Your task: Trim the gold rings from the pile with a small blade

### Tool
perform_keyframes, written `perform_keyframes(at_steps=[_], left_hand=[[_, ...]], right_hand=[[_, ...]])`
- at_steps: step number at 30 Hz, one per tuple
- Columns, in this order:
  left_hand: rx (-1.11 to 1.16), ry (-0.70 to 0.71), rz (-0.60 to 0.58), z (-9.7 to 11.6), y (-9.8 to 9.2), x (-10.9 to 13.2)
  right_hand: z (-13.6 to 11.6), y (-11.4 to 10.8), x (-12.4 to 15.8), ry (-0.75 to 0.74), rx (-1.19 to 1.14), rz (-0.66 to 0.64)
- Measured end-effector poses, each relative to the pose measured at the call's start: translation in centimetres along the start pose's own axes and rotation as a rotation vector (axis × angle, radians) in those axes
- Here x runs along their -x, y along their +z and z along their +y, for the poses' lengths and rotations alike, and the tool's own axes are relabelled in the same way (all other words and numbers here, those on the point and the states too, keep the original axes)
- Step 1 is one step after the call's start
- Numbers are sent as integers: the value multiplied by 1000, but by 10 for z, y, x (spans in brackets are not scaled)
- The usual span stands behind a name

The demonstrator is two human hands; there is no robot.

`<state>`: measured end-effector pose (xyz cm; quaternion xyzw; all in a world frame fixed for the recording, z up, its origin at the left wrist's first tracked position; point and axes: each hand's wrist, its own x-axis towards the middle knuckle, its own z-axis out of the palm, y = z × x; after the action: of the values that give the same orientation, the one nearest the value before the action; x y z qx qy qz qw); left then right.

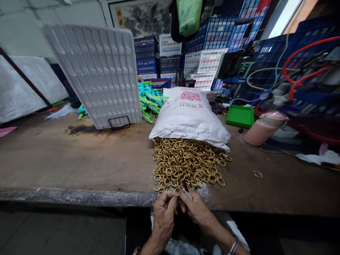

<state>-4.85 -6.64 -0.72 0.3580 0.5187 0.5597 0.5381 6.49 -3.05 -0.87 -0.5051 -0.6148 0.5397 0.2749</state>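
A pile of brass-coloured rings spills from the open mouth of a white sack lying on the brown workbench. My left hand and my right hand meet at the bench's near edge, just below the pile. Both have their fingers pinched together. The left hand holds what looks like a ring. The right hand grips a small dark tool whose tip pokes up between the fingers. A single ring lies apart to the right.
A white moulded tray leans upright at the back left. Teal and green parts lie behind the sack. A green tray, a pink flask, hoses and stacked blue and white crates crowd the back right.
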Motion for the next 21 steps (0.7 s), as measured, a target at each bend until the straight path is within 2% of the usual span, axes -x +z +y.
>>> perform_keyframes(at_steps=[2,4,12,18,21], left_hand=[[4,-21,-14,3,0,1],[52,-105,-47,5,0,2],[81,-329,-111,9,-2,6],[135,-305,-173,8,-4,9],[166,-287,-163,4,-6,9]], right_hand=[[3,1,-1,21,-32,1],[3,1,-2,18,-22,21],[-4,1,-1,-31,128,114],[-5,-1,0,-55,114,75],[-1,-3,2,-79,190,100]])
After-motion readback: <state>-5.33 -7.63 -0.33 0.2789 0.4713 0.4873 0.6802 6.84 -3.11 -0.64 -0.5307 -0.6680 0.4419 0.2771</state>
